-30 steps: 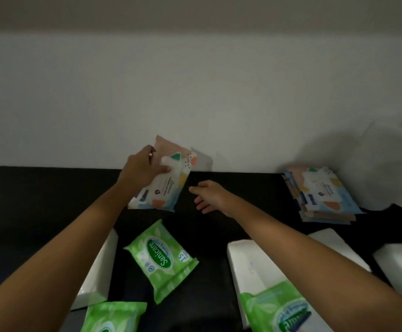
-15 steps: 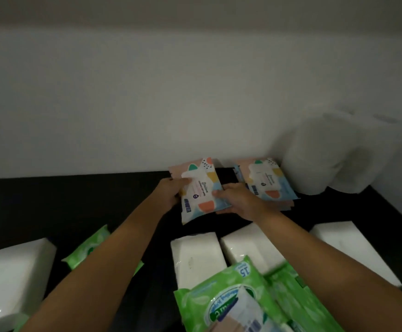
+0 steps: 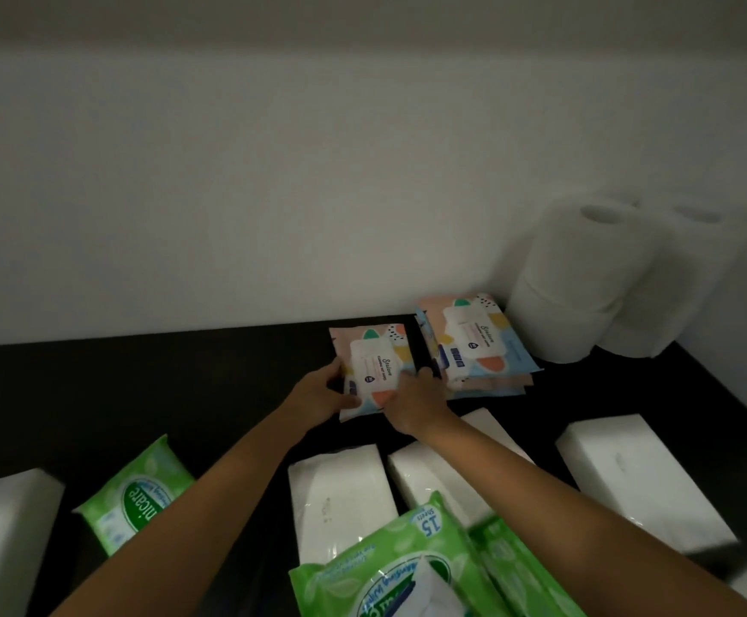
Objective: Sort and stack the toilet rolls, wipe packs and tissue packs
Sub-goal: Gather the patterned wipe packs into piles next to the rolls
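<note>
A pastel patterned wipe pack lies low over the black table, held on both sides. My left hand grips its left edge and my right hand grips its lower right corner. Just to its right sits a stack of matching pastel wipe packs. Stacked white toilet rolls stand in the back right corner. Green wipe packs lie near me: one at the left and overlapping ones in front. White tissue packs lie between them.
The white wall closes the table's far side and another wall closes the right. More white tissue packs lie at the right and at the left edge. Bare black tabletop shows at the far left.
The pastel pack went from my left hand alone at the left to both hands, now lowered beside the pastel stack. My view swung right, bringing the toilet rolls into sight.
</note>
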